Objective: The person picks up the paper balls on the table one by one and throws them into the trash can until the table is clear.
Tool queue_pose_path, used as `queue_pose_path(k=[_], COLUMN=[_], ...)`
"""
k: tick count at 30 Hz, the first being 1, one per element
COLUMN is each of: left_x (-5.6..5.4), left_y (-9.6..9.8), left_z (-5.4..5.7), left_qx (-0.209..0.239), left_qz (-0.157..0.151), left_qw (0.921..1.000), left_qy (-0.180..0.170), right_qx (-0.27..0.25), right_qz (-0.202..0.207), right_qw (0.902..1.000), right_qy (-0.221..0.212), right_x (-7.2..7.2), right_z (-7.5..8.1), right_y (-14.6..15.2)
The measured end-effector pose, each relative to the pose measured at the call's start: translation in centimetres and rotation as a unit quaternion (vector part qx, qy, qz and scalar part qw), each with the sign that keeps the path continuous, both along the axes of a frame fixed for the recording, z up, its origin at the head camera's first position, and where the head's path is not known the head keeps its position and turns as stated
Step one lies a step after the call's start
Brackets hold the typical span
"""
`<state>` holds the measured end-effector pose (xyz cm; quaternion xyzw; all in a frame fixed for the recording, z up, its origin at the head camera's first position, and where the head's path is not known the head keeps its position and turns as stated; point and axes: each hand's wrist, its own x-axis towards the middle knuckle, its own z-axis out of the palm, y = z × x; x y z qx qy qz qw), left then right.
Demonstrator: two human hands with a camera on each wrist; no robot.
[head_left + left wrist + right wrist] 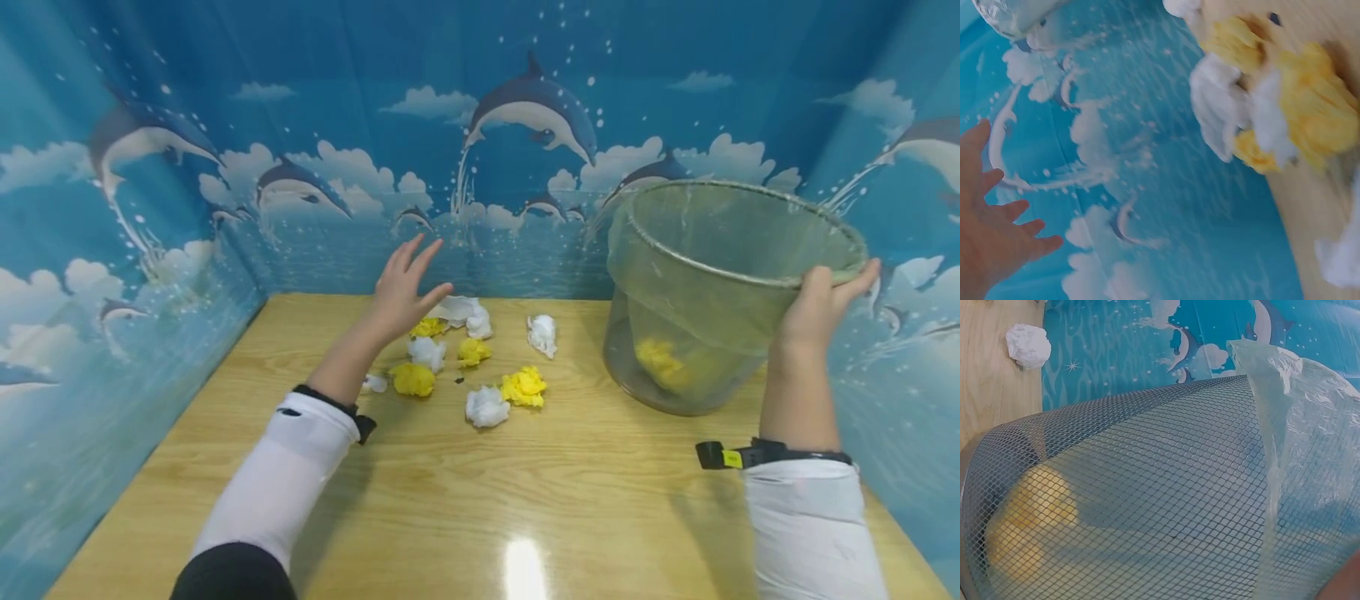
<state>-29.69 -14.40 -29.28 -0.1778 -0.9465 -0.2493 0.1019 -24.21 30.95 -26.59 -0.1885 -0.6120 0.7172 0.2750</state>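
I have the left hand [405, 292] raised beyond the back of the paper pile, its fingers spread and stretched toward the dolphin-print curtain [337, 67], thumb angled out to the right, the forearm slanting in from the lower left. My right hand [821, 308] grips the near right side of the rim of the mesh wastebasket [621, 342], thumb over the edge, with that forearm running almost straight up from the bottom of the head view. A translucent green liner [675, 279] folds over the rim, and through the wall I see crumpled yellow paper [660, 360] low inside. I cannot tell whether the base rests flat on the table [450, 500]. Most of the loose balls crowd near the left hand, toward the back edge: a yellow ball [412, 380] and a white ball [427, 353] are among them. A brighter yellow ball [525, 387] touches a white wad [487, 407] nearer the front, while a white crumple [542, 335] lies apart between pile and wastebasket. The curtain closes in along the back and both sides, so my wider room is the wooden stretch in front, between the forearms.
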Motion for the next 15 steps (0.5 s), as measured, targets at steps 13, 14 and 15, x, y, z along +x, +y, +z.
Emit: queue_pose_path(k=[13,14,15], left_x=[1.4,1.4,1.5], left_y=[-5.3,-5.7,-6.1], left_z=[-4.2,-4.5,-4.7], left_qx=[0.004,0.002,-0.003], left_qz=[0.047,0.049,0.049], left_qw=[0.996,0.9956,0.9954], left_qy=[-0.076,-0.08,-0.083], right_qx=[0.003,0.003,0.004], right_qz=[0.0,-0.001,-0.001], right_qw=[1.0,1.0,1.0], right_qy=[-0.001,-0.001,-0.001], right_x=[-0.1,-0.1,-0.1], right_z=[0.0,0.0,0.0], right_y=[0.2,0.2,0.2])
